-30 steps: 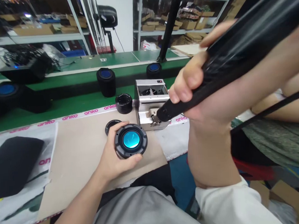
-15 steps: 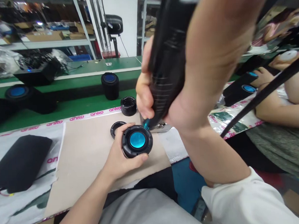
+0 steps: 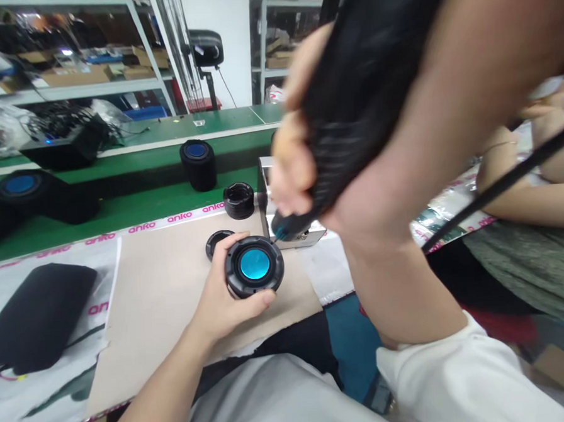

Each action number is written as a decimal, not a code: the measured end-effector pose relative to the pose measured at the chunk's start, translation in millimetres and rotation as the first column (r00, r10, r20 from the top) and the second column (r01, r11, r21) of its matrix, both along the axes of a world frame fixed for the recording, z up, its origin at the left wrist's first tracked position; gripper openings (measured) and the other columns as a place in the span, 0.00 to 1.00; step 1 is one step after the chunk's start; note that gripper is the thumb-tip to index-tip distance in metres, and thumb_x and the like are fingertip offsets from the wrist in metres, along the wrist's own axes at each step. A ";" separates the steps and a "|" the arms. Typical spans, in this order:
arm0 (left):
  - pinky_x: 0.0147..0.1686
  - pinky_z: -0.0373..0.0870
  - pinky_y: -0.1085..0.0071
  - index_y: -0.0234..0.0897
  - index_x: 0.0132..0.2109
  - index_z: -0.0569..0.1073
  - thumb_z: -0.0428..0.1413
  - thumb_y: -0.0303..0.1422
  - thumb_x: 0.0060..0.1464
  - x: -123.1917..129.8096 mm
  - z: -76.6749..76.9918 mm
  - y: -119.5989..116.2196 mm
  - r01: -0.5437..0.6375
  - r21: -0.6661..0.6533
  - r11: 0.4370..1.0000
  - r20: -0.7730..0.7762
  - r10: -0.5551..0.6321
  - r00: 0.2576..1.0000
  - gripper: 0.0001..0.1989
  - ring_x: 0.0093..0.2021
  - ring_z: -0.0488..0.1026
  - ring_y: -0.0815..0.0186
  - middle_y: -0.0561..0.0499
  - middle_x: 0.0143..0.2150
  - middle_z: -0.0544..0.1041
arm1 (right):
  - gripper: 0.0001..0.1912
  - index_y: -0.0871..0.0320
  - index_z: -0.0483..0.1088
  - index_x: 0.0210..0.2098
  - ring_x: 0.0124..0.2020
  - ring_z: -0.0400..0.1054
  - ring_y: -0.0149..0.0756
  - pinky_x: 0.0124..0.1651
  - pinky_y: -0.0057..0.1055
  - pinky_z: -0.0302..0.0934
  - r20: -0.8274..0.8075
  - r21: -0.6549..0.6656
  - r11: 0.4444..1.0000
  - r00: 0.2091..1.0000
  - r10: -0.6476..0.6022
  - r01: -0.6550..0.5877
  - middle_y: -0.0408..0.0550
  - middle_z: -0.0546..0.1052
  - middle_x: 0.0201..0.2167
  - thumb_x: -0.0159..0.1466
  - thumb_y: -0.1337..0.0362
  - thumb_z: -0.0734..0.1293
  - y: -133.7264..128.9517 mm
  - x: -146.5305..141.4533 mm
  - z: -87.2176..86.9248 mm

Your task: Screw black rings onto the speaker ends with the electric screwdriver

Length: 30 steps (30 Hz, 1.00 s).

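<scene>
My left hand (image 3: 225, 302) grips a round black speaker driver unit (image 3: 254, 266) with a shiny blue centre, holding it just above a tan cardboard sheet (image 3: 149, 306). My right hand (image 3: 291, 160), slightly blurred, is wrapped around a thick black electric screwdriver (image 3: 352, 106). Its blue-collared tip (image 3: 279, 227) points down close to the unit's upper right rim, though contact cannot be told. Behind the tip stands a steel screw feeder (image 3: 302, 238), mostly hidden by my right hand and arm.
A black ring (image 3: 216, 243) lies behind the unit, and a ribbed black ring (image 3: 238, 200) stands nearby. Black cylindrical speakers (image 3: 197, 165) stand on a green conveyor bench (image 3: 121, 210). A black speaker (image 3: 36, 315) lies on a printed plastic sheet. A co-worker's arm (image 3: 522, 205) and a black cord (image 3: 498, 187) are at right.
The screwdriver has swung from the feeder to a steeper angle, with its tip moved left toward the speaker unit. My right arm now covers the feeder. The left hand has barely moved.
</scene>
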<state>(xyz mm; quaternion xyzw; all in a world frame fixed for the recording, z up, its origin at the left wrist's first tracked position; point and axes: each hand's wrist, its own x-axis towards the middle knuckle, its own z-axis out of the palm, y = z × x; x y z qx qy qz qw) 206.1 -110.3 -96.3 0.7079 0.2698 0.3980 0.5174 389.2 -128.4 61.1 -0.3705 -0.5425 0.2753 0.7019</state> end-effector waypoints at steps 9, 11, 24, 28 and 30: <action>0.59 0.77 0.51 0.42 0.64 0.65 0.74 0.47 0.47 0.7 2.6 1.8 -0.030 -0.006 1.000 -0.015 0.030 0.999 0.43 0.59 0.80 0.45 0.40 0.59 0.78 | 0.33 0.53 0.71 0.33 0.15 0.62 0.33 0.15 0.32 0.51 -0.178 0.094 0.979 0.970 -0.164 0.182 0.40 0.67 0.18 0.64 0.28 0.70 31.1 48.5 -74.2; 0.57 0.78 0.51 0.42 0.64 0.65 0.74 0.48 0.46 1.0 3.3 2.1 -0.033 0.001 0.999 -0.016 0.033 0.999 0.43 0.57 0.81 0.46 0.41 0.58 0.78 | 0.34 0.53 0.70 0.32 0.14 0.61 0.32 0.14 0.30 0.50 -0.174 0.099 0.977 0.970 -0.171 0.190 0.39 0.66 0.17 0.64 0.27 0.70 36.7 48.7 -83.3; 0.61 0.76 0.51 0.42 0.65 0.64 0.75 0.47 0.47 0.6 0.0 1.3 -0.005 -0.019 1.000 0.012 0.005 1.000 0.44 0.60 0.80 0.45 0.39 0.61 0.78 | 0.31 0.54 0.73 0.30 0.14 0.60 0.33 0.13 0.31 0.54 -0.196 0.001 0.996 0.977 -0.082 0.084 0.41 0.67 0.17 0.61 0.31 0.74 18.6 44.3 -47.2; 0.61 0.76 0.50 0.42 0.65 0.64 0.74 0.49 0.46 1.0 0.0 1.3 -0.012 -0.012 1.000 -0.005 0.012 1.000 0.45 0.61 0.79 0.44 0.39 0.61 0.78 | 0.28 0.52 0.72 0.31 0.16 0.62 0.34 0.14 0.33 0.55 -0.244 0.097 0.981 0.959 -0.143 0.170 0.42 0.65 0.19 0.66 0.34 0.70 9.3 45.8 -29.7; 0.61 0.77 0.50 0.43 0.65 0.64 0.74 0.49 0.46 1.0 -0.4 1.4 -0.008 -0.017 1.000 -0.008 0.008 1.000 0.45 0.61 0.79 0.44 0.39 0.61 0.77 | 0.25 0.51 0.71 0.32 0.17 0.62 0.35 0.16 0.33 0.57 -0.263 0.198 0.955 0.951 -0.164 0.220 0.42 0.65 0.20 0.68 0.36 0.68 13.4 55.2 -25.5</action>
